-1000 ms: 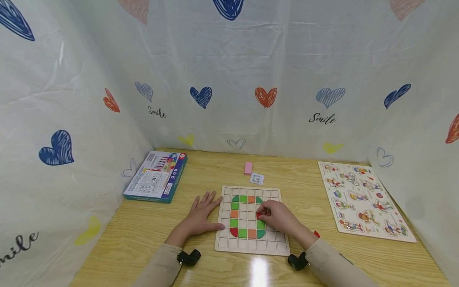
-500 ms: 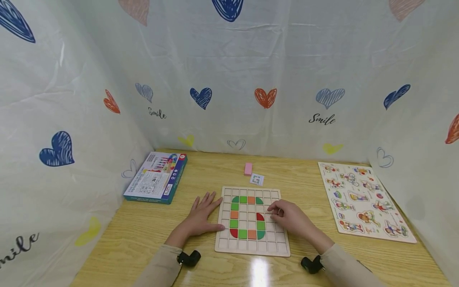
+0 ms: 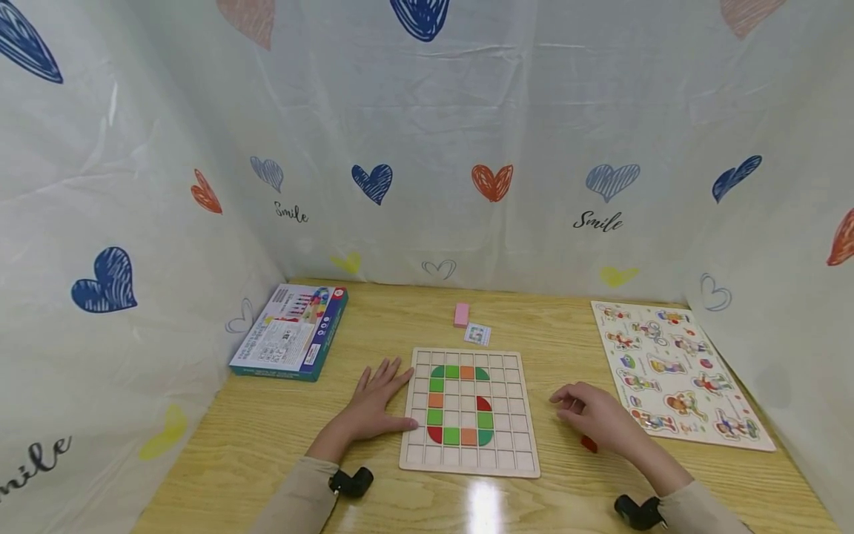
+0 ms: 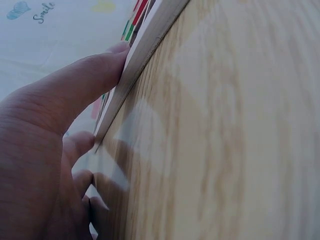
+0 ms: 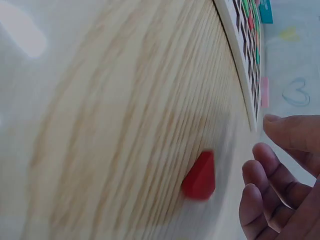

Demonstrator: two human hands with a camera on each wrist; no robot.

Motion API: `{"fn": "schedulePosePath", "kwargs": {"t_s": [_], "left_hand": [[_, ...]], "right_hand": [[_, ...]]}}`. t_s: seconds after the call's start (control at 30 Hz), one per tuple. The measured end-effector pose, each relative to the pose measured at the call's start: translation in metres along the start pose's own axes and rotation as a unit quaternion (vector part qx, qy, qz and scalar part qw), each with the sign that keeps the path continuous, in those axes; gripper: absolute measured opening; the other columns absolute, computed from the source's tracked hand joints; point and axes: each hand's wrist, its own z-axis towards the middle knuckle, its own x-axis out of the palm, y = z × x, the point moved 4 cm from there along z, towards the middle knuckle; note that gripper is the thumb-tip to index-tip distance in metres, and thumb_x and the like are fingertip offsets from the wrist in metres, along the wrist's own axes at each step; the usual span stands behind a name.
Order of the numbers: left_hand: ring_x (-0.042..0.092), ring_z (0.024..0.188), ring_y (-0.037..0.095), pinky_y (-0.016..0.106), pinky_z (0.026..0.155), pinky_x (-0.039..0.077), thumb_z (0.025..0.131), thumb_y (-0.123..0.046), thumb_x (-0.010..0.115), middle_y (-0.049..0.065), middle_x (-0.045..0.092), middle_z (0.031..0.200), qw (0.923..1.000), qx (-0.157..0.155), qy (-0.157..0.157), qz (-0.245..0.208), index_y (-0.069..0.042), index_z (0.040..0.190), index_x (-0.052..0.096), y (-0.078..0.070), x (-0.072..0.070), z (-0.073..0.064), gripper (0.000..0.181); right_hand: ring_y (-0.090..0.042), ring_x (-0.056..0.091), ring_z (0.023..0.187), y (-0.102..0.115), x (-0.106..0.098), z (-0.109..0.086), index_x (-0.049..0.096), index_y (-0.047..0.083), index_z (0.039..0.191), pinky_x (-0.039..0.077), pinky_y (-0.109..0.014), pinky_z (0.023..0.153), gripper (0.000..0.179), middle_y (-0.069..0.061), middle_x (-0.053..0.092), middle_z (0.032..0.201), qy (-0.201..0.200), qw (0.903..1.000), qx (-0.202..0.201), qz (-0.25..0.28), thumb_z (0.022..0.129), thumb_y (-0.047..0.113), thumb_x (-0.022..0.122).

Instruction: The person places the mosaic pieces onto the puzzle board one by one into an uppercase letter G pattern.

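A wooden grid board (image 3: pixel 514 461) lies in front of me, with green, orange and red tiles forming a ring in its cells. A red rounded tile (image 3: pixel 483 404) sits on the ring's right side, with a bare cell above it. My left hand (image 3: pixel 373 406) is spread at the board's left edge, thumb and index fingertip touching it. Off to the right of the board hovers my right hand (image 3: pixel 594 415), fingers loosely bent and holding nothing. Just below it a small red piece (image 5: pixel 200 177) lies on the table, partly covered by the hand in the head view.
A flat game box (image 3: pixel 287 330) lies at the back left. Behind the board are a pink block (image 3: pixel 462 314) and a small printed card (image 3: pixel 477 334). A picture puzzle board (image 3: pixel 680 371) lies on the right. A heart-patterned curtain (image 3: pixel 440 222) encloses the table.
My right hand has let go of the red rounded tile, leaving it in its cell, and moved right off the board to beside the loose red piece. The left hand stays put.
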Motion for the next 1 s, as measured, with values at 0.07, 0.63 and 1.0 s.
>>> {"fn": "schedulePosePath", "kwargs": {"t_s": [0.07,0.63,1.0], "left_hand": [[0.003,0.157,0.033,0.058,0.123,-0.005,0.082,-0.063,0.075,0.011,0.014,0.170,1.0000,0.001,0.000,0.000,-0.020,0.160,0.035,0.000,0.000,0.000,0.098],[0.003,0.157,0.033,0.057,0.123,-0.005,0.082,-0.063,0.075,0.011,0.015,0.170,1.0000,0.000,-0.004,-0.001,-0.021,0.160,0.036,0.001,0.001,0.001,0.097],[0.002,0.157,0.032,0.057,0.123,-0.005,0.082,-0.062,0.075,0.010,0.013,0.170,1.0000,0.000,0.002,0.002,-0.021,0.161,0.034,0.001,0.001,0.000,0.098]], "right_hand": [[-0.004,0.055,0.076,-0.006,-0.004,-0.007,0.074,0.012,0.107,0.050,-0.027,0.065,0.014,0.008,0.062,0.088,0.004,1.0000,0.005,0.000,0.094,0.010,0.073],[-0.001,0.060,0.088,-0.037,-0.015,-0.035,0.074,0.018,0.112,0.053,-0.026,0.072,0.023,0.003,0.064,0.107,0.120,0.9914,-0.015,0.050,0.090,0.022,0.077],[-0.003,0.050,0.073,-0.032,-0.002,-0.022,0.064,0.019,0.097,0.045,-0.025,0.063,0.017,0.006,0.058,0.087,0.067,0.9971,-0.017,0.032,0.090,0.026,0.077]]}}
